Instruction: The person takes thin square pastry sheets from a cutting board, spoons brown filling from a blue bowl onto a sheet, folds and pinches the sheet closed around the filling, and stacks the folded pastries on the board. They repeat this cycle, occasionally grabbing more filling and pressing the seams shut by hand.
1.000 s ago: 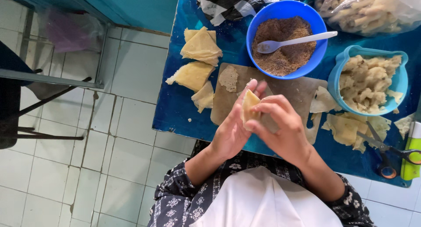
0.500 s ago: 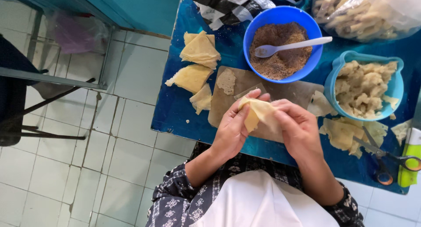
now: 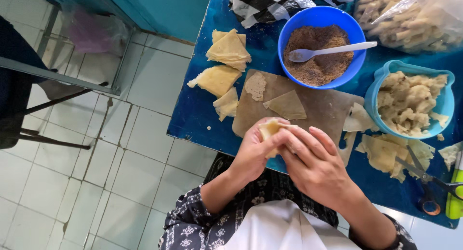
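2 hands, left hand (image 3: 251, 153) and right hand (image 3: 313, 170), pinch pale wrapper (image 3: 269, 130)

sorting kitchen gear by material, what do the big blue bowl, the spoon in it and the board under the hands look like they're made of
Big blue bowl: probably plastic, going by its uniform bright colour and thin, smooth, slightly glossy rim.
Spoon: probably plastic too, an even pale white with no metallic shine.
Board: looks like wood or pressed fibreboard, matte brown, flat and thin, with worn corners; which of the two is unclear.
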The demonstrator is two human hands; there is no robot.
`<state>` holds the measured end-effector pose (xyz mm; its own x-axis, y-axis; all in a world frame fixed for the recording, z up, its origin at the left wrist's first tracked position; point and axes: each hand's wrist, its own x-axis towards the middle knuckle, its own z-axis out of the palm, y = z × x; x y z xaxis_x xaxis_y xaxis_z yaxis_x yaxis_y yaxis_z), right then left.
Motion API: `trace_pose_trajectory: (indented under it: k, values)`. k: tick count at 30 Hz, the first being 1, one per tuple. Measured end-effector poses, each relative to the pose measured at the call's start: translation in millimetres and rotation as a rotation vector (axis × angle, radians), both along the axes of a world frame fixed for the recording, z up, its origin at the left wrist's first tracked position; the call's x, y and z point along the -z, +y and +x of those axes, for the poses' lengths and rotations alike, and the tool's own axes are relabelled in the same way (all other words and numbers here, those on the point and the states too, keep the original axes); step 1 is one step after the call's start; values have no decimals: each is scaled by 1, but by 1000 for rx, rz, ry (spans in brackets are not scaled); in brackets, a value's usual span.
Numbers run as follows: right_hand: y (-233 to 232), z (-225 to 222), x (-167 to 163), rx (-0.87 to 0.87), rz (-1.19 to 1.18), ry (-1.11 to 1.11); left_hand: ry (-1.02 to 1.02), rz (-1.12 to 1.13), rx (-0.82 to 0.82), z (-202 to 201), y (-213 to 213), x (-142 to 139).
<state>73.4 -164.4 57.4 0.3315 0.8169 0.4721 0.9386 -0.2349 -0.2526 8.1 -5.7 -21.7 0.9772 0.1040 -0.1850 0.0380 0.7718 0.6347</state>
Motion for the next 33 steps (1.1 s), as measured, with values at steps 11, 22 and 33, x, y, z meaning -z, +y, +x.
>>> trace_pose_trajectory:
  k: [11,22,33]
  values:
    - [-2,-7,59,321,509,1133,-115,174,-189,0,-8,4]
    - [2,29,54,547,179,919,-184,1401,-233,14,33,-27]
    - [24,42,48,455,48,517,-80,1635,-188,32,39,-19]
